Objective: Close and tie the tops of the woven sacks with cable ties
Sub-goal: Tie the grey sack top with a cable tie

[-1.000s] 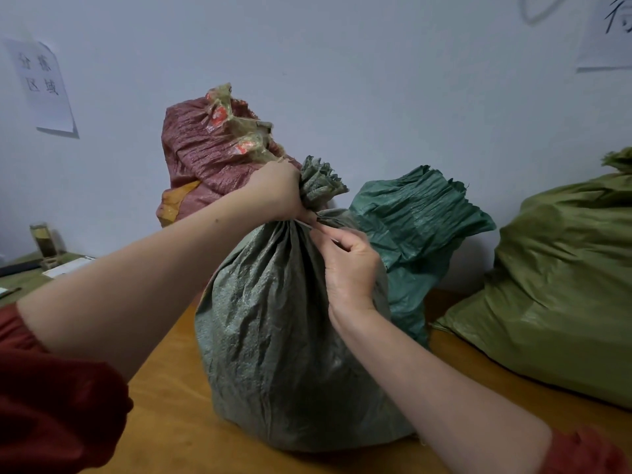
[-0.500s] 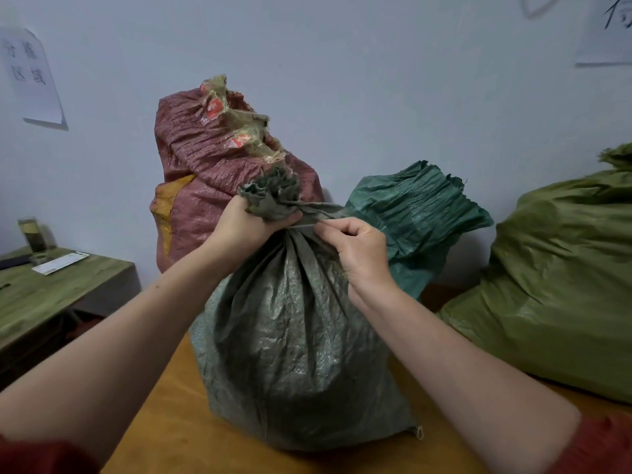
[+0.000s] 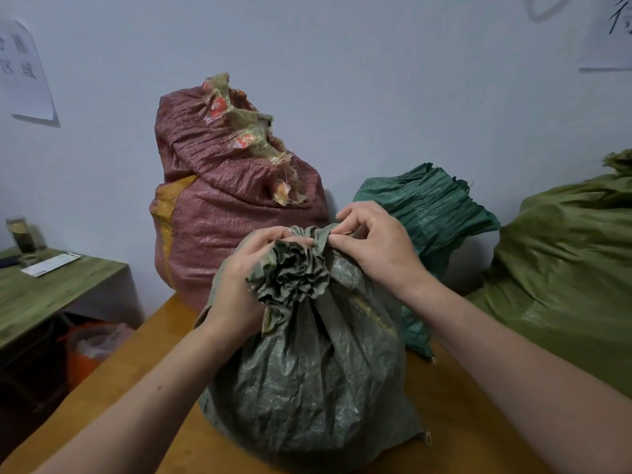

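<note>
A grey-green woven sack [image 3: 307, 388] stands on the wooden table [image 3: 136, 388] right in front of me. Its top is bunched into a ruffled neck [image 3: 290, 271] that tilts toward me. My left hand [image 3: 239, 285] is closed around that neck from the left. On the far right side of the neck, my right hand [image 3: 372, 248] pinches with thumb and forefinger; a thin pale strip shows between the fingertips, too small to identify. No cable tie is plainly visible.
A red woven sack [image 3: 222, 213] with torn tape on top stands behind, against the wall. A dark green sack [image 3: 431, 213] lies behind my right hand, and a large olive sack [image 3: 564, 275] fills the right. A low green side table [image 3: 51, 289] and an orange bin [image 3: 85, 350] are at left.
The sack's neck has been tipped toward me, so its ruffled end now faces the camera. Both hands shifted with it; the right hand moved up to the neck's far side.
</note>
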